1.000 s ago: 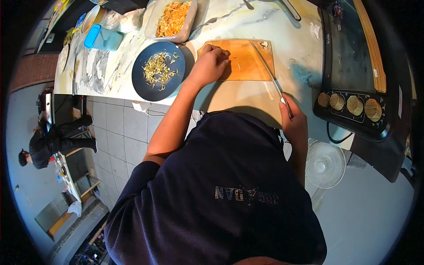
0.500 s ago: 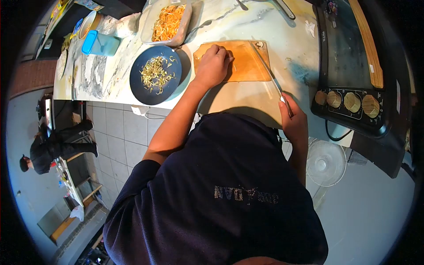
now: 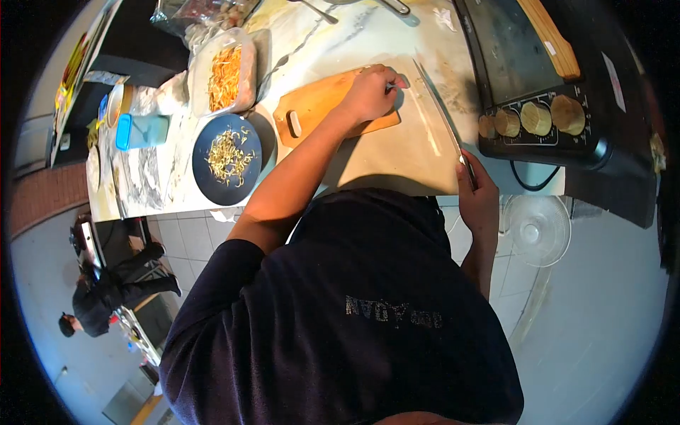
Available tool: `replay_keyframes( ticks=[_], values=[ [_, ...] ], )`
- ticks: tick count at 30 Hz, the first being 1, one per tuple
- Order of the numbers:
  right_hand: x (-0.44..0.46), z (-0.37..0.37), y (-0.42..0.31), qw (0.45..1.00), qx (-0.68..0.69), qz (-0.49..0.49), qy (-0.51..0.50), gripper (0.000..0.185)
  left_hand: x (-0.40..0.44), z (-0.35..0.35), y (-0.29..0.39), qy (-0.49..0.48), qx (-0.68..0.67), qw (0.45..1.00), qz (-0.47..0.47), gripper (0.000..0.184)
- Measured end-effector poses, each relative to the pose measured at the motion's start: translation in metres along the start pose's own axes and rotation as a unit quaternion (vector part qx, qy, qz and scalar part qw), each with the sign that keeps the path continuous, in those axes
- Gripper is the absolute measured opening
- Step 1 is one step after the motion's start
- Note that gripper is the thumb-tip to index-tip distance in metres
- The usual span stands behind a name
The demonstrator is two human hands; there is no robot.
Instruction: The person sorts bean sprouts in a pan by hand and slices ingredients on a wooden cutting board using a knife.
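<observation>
My left hand [image 3: 374,93] is over the right end of the wooden cutting board [image 3: 312,106], its fingers bent together around something too small to make out. In my right hand [image 3: 478,185] is the handle of a long knife [image 3: 443,110], held right of the board with the blade pointing away from me. The board's handle hole shows at its left end. Left of the board, a dark round plate [image 3: 205,179] holds pale sprouts. Behind the plate, a clear plastic container [image 3: 201,83] holds shredded orange food.
A black appliance [image 3: 531,152] with wooden knobs stands at the right, a wooden strip [image 3: 556,42] on it. A blue-lidded container [image 3: 149,132] and bags are at the left. A spoon [image 3: 319,13] lies at the back. Another person [image 3: 95,304] stands far left.
The view has turned, shifting the counter items. My left hand has moved from the board's left part to its right end. The knife stays in my right hand, now beside the board.
</observation>
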State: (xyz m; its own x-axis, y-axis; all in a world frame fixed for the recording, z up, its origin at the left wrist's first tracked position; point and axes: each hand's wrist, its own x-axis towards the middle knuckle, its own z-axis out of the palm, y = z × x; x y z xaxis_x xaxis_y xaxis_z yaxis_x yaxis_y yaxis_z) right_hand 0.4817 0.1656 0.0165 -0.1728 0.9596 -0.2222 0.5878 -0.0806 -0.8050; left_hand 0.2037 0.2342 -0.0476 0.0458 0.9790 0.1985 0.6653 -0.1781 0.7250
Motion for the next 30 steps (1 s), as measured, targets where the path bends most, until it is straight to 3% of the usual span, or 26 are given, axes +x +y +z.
replay_keyframes(
  ticks=[3, 6, 8, 14, 16, 18, 24, 30],
  values=[
    [-0.004, 0.001, 0.001, 0.999, 0.002, 0.031, -0.007, 0.038, 0.005, 0.002, 0.001, -0.002, 0.020, 1.000, 0.007, 0.015],
    [-0.004, 0.005, 0.008, 1.000, 0.007, -0.008, 0.006, 0.038, 0.004, 0.000, 0.003, -0.004, 0.004, 0.999, -0.039, 0.014],
    [-0.003, 0.004, 0.005, 1.000, -0.001, 0.005, -0.003, 0.038, 0.000, -0.009, 0.007, 0.054, 0.010, 0.997, -0.059, 0.010],
    [0.004, 0.013, 0.007, 0.999, -0.025, -0.021, -0.020, 0.038, -0.038, -0.052, -0.015, 0.078, -0.005, 0.996, -0.052, 0.012],
    [0.004, 0.018, 0.001, 0.999, -0.012, -0.020, -0.036, 0.037, -0.053, -0.068, -0.022, 0.027, 0.000, 0.996, -0.084, 0.020],
    [0.004, 0.021, -0.008, 0.998, -0.002, -0.019, -0.053, 0.037, -0.066, -0.078, -0.026, -0.037, 0.045, 0.997, -0.058, 0.023],
    [0.006, 0.028, -0.024, 0.995, -0.034, -0.012, -0.089, 0.036, -0.093, -0.085, -0.024, -0.029, 0.081, 0.996, 0.003, 0.020],
    [0.006, 0.037, -0.028, 0.989, -0.048, -0.009, -0.139, 0.036, -0.101, -0.077, -0.020, -0.005, 0.124, 0.991, -0.052, 0.014]
  ],
)
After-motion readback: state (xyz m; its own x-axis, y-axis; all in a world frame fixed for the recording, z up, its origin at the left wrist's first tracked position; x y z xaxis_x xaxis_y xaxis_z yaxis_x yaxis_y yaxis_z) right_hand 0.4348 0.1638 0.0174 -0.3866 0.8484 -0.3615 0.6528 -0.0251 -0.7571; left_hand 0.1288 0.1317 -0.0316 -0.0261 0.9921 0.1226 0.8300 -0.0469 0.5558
